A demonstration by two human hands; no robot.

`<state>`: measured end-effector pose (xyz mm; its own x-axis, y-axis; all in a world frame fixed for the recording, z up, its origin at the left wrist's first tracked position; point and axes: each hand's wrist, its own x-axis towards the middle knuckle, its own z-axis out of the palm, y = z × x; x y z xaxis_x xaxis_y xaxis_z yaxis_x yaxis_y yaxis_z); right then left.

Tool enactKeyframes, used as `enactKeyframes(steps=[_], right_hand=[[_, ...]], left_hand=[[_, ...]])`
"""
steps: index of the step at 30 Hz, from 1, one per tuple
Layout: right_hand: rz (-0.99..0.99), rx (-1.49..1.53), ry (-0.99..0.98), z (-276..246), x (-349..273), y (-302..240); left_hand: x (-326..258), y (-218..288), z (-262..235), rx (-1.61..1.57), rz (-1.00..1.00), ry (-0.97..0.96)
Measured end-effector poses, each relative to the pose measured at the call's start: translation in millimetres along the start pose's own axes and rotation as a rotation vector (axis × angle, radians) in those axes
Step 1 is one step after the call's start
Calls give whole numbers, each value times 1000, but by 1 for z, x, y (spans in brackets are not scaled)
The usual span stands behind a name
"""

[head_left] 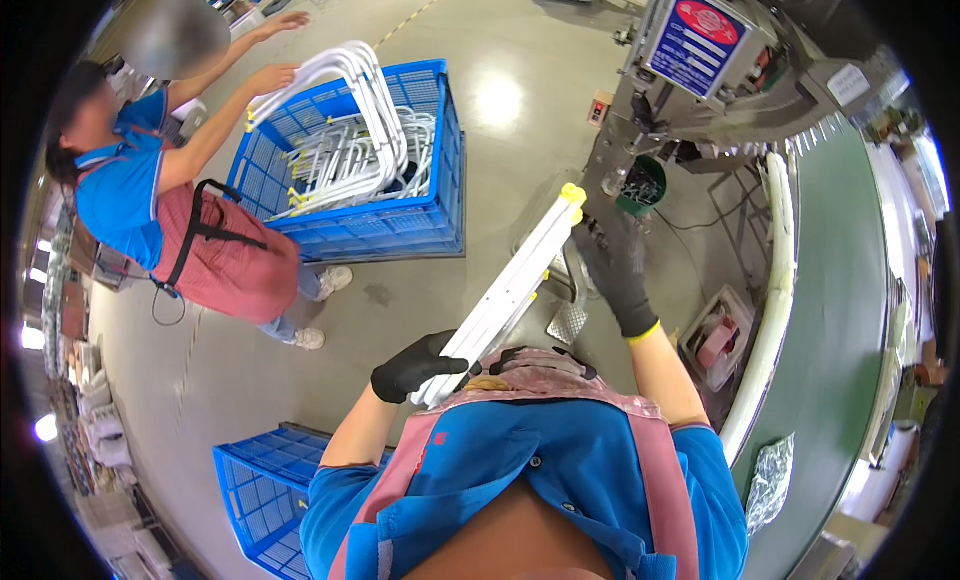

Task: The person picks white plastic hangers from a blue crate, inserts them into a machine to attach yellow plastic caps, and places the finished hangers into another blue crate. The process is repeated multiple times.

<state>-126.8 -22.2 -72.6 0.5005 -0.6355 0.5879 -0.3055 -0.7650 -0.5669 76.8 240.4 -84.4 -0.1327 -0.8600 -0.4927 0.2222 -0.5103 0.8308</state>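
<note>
My left hand [419, 366], in a black glove, is closed around the lower end of a white tubular frame [500, 295]. The frame slants up and to the right, its long tubes seen nearly edge-on. Yellow pieces [573, 196] sit at its upper end, close to a press-like machine [640, 110]. Beside that end is my right hand [617, 270], gloved in black with a yellow cuff. Its fingers are blurred against the dark machine parts, so their grip is unclear.
At the left, a co-worker [185, 195] reaches over a blue crate [375, 220] of white frames. Another blue crate [265, 480] stands low left. Below the machine are a metal pedal [567, 324] and a green bucket [644, 187]. A green-topped bench [825, 320] runs along the right.
</note>
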Motion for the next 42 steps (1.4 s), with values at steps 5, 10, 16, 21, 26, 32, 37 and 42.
enactKeyframes(steps=[5, 10, 16, 21, 26, 32, 37, 42], right_hand=[[162, 6, -116, -8, 17, 34], [421, 210, -176, -21, 17, 55], [404, 66, 44, -19, 46, 80], [196, -70, 154, -19, 80, 90], [311, 11, 65, -10, 98, 87], [382, -49, 124, -2, 95, 82], [479, 149, 168, -1, 92, 85], [520, 6, 142, -4, 93, 86]], left_hand=[[15, 11, -5, 298, -11, -110], [27, 41, -14, 210, -10, -159], [65, 84, -18, 263, 24, -266], [93, 101, -28, 79, -78, -271], [111, 93, -49, 63, -54, -298], [124, 80, -63, 61, -63, -338], [133, 85, -68, 127, -72, -374], [124, 100, -68, 238, -103, -332]])
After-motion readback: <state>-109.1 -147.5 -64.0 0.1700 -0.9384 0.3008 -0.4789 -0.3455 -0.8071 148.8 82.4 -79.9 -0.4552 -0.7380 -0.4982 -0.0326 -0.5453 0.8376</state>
